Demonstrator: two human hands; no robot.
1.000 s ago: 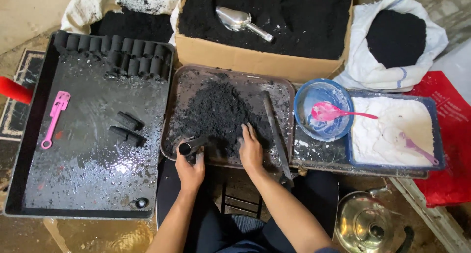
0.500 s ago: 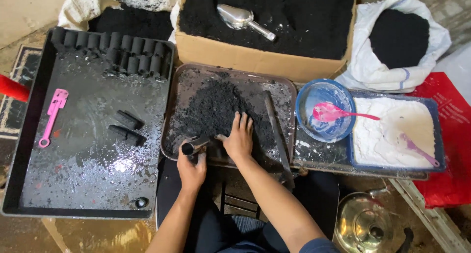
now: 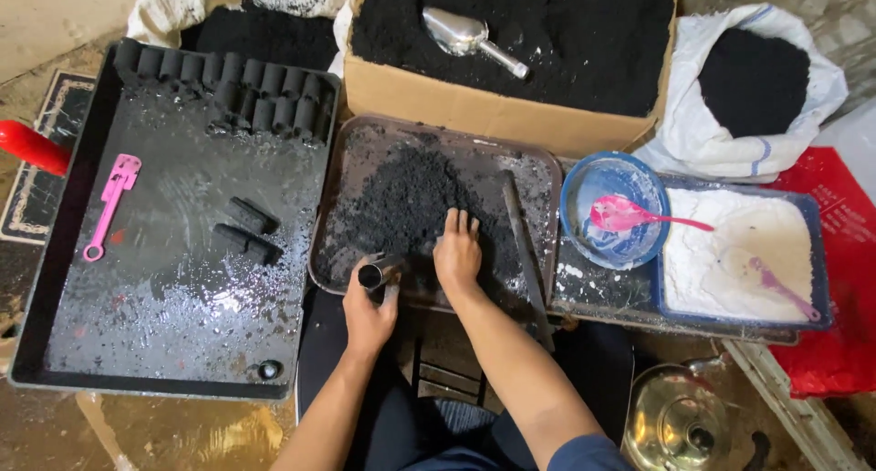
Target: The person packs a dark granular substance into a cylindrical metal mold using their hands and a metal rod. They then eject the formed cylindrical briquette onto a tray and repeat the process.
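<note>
Down at the near edge of the brown tray (image 3: 538,165), the left hand (image 3: 368,308) is wrapped around a short metal tube (image 3: 380,272), which lies almost flat with its open end facing the camera and its other end aimed at the pile of black powder (image 3: 406,206). Right hand (image 3: 457,255) isn't gripping anything, it's flat with fingers spread, palm down on the near side of the pile, just beside the tube. A dark rod (image 3: 522,247) lies along the tray's right side, close to that hand.

Off to the left, the big black tray (image 3: 55,252) has a row of finished black cylinders (image 3: 237,92) along its far edge, two loose ones (image 3: 246,232) near the middle, and a pink plastic tool (image 3: 109,202) by the left edge. Far side: a cardboard box (image 3: 474,110) of black powder with a metal scoop (image 3: 470,37) in it. On the right, a blue bowl (image 3: 584,174) with a pink spoon (image 3: 639,217), touching a blue tray (image 3: 821,320) of white powder.
</note>
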